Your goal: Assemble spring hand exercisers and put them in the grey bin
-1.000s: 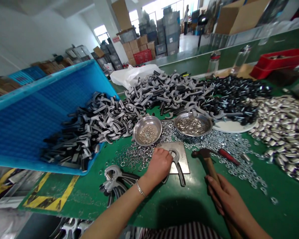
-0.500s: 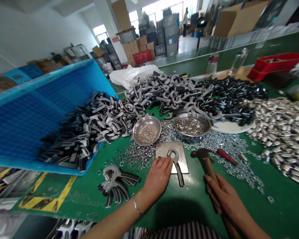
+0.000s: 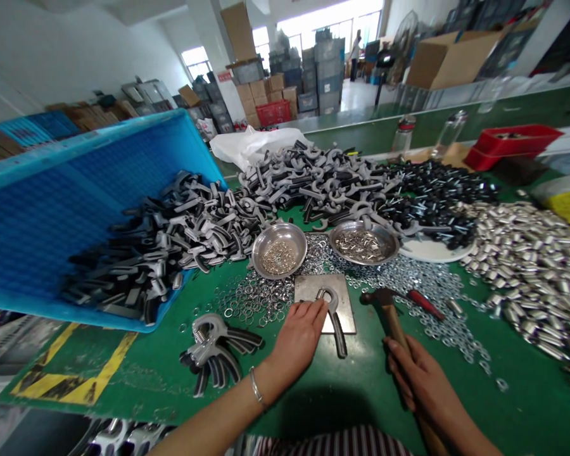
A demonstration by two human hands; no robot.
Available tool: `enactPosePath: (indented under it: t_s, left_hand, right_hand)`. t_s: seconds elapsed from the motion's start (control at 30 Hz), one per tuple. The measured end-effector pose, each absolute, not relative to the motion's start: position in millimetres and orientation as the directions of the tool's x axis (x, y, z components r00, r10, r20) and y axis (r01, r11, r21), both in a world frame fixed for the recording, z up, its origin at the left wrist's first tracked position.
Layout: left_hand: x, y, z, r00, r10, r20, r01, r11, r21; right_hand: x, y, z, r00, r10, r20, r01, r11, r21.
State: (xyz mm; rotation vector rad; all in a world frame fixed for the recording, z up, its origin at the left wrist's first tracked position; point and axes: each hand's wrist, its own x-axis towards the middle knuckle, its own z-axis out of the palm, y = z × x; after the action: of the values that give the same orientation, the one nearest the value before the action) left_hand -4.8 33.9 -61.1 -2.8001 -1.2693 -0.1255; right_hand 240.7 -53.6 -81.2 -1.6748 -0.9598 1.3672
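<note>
Head view: right of some clamps, my left hand has its fingertips over a metal plate, at a grey-black handle lying across its near edge; whether they grip it, I cannot tell. Farther right, my right hand wraps round a hammer.

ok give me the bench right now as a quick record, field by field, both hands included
Left hand: fingers at a grey-and-black clamp piece, grip partly hidden
Right hand: closed around the handle of a hammer
Under clamp piece: metal plate, black handle overhanging its near edge
Beyond plate: left metal bowl and right metal bowl, small parts inside
Far left: blue crate
Far right: silver cylinders
</note>
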Motion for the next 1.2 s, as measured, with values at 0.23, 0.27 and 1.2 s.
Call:
enactPosePath:
  t_s: [0.23,0.27,1.2]
  left_hand:
    - [-11.0,31.6,-65.2,0.674,0.730,0.113,0.738,-0.673,-0.052]
    - [-11.6,31.5,-65.3,0.672,0.732,0.113,0.740,-0.670,-0.054]
    - [-12.6,37.7,-62.5,0.577,0.802,0.152,0.741,-0.593,0.315]
  right_hand:
    - [240.0,-53.9,-80.6,0.147,0.899,-0.412,0.072,-0.425,-0.903]
    - [239.9,-54.1,-81.3,0.146,0.900,-0.411,0.063,-0.423,-0.904]
    - [242.8,-56.2,-71.7,0.080,0.902,-0.424,0.062,-0.429,-0.901]
